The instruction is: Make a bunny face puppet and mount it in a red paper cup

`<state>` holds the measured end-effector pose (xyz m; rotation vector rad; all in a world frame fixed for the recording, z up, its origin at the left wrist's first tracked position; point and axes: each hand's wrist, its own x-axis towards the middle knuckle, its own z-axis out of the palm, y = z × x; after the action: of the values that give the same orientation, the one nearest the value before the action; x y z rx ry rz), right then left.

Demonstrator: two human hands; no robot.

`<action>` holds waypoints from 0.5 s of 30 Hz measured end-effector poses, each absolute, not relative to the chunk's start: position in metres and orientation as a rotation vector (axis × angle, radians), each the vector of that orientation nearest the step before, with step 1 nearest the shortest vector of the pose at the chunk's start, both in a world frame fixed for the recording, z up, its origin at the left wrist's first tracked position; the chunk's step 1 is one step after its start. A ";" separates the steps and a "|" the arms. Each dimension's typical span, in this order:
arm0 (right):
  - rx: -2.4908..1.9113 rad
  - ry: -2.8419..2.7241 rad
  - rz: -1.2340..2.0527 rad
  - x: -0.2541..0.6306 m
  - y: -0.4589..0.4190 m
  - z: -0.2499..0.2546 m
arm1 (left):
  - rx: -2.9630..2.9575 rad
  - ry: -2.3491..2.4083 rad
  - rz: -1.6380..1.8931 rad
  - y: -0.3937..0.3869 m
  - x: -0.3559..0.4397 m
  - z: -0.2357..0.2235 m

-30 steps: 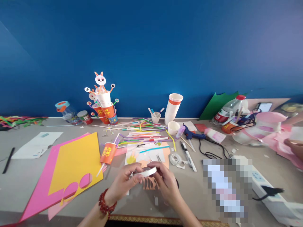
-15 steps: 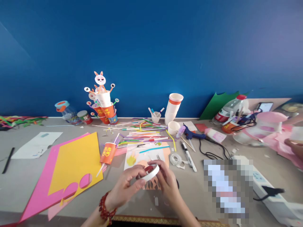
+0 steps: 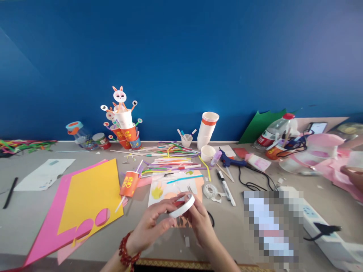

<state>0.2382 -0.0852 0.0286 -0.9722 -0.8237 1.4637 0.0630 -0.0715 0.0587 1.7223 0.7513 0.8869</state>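
A roll of white tape [image 3: 185, 207] is held up between my two hands, tilted, with reddish color inside its ring. My left hand [image 3: 151, 223], with a red bead bracelet at the wrist, grips its left side with thumb and fingers. My right hand [image 3: 202, 219] closes round its right side. Beneath them lie a white sheet with a yellow shape [image 3: 157, 192] and peach paper with cutouts [image 3: 199, 186], partly covered by my hands. Metal tips and a black loop [image 3: 211, 218] show beside my right hand, perhaps scissors.
An orange cup with straws [image 3: 129, 184] stands left of my hands, beside yellow card [image 3: 93, 192]. Clear tape [image 3: 210, 191], a marker [image 3: 226, 187] and a blue glue gun [image 3: 231, 160] lie right. Straws [image 3: 176, 160] spread behind. A power strip [image 3: 320, 223] and another person's hand [image 3: 353, 175] are far right.
The tape roll has turned and shifted slightly to the right between my hands. More of the black loop shows beside my right hand.
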 end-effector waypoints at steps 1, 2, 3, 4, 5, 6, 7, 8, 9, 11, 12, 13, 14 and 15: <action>-0.965 -0.798 1.489 0.238 -0.085 0.027 | 1.725 0.753 0.891 -0.071 0.063 0.057; -0.960 -0.787 1.513 0.238 -0.085 0.026 | 1.729 0.755 0.893 -0.072 0.063 0.055; -0.962 -0.792 1.525 0.238 -0.084 0.024 | 1.737 0.760 0.900 -0.072 0.063 0.054; -0.976 -0.819 1.516 0.240 -0.084 0.022 | 1.750 0.772 0.917 -0.072 0.064 0.053; -1.006 -0.873 1.472 0.241 -0.084 0.020 | 1.774 0.797 0.933 -0.072 0.064 0.053; -1.053 -0.946 1.389 0.244 -0.084 0.018 | 1.808 0.839 0.949 -0.073 0.064 0.054; -1.108 -1.026 1.265 0.246 -0.084 0.017 | 1.850 0.893 0.965 -0.073 0.065 0.054; -1.158 -1.110 1.118 0.248 -0.085 0.017 | 1.902 0.951 0.978 -0.073 0.065 0.055; -1.195 -1.195 0.966 0.250 -0.087 0.019 | 1.957 1.005 0.986 -0.073 0.066 0.055; -1.193 -1.367 0.730 0.253 -0.091 0.025 | 2.061 1.076 1.001 -0.073 0.068 0.056; -1.163 -1.460 0.658 0.253 -0.094 0.029 | 2.105 1.097 1.004 -0.072 0.069 0.055; -1.136 -1.539 0.606 0.252 -0.096 0.033 | 2.140 1.114 1.007 -0.072 0.070 0.055; -1.119 -1.594 0.573 0.251 -0.098 0.036 | 2.170 1.126 1.012 -0.072 0.071 0.054; -1.112 -1.623 0.550 0.249 -0.099 0.038 | 2.199 1.134 1.017 -0.071 0.072 0.054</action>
<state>0.2491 -0.0986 0.0381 -1.1120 -1.6226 0.5495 0.0719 -0.0713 0.0540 2.1986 1.1338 1.0174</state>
